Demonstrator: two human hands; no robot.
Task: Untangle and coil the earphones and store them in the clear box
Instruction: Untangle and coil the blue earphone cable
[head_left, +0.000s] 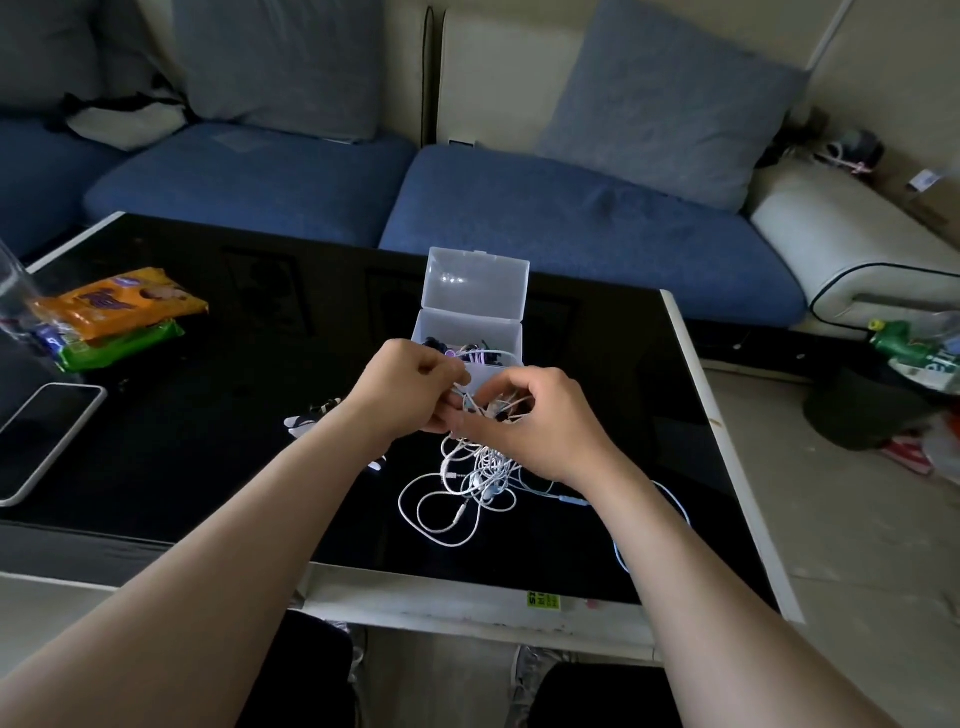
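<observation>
Both hands are up together just above the table, in front of the box. My left hand (415, 387) is curled, with thumb and fingers pinching a strand. My right hand (537, 423) is curled too, pinching the knot of the tangle of thin white earphone cords (470, 483). Its loops hang from my fingers and spread over the black glossy table (208, 447) towards the near edge.

I judge this to be the untangling step, and early in it, since nothing here is coiled yet. Next I'd hold the knot with one hand and draw a single strand free with the other, slowly, so the loops don't tighten.

The clear plastic box (498, 330) stands just beyond my hands, towards the middle of the far edge, with its hinged lid (475, 283) open. Dark and purple earphones (485, 355) already lie inside, so room may be tight.

A pale blue cable (678, 506) runs under my right forearm towards the right edge. I cannot tell whether it is caught in the white loops; if so, it may drag along. A small black-and-white object (304, 423) lies beside my left forearm. Orange and green packets (119, 306) and a white-rimmed phone (47, 441) lie near the left edge, well apart from the work.
</observation>
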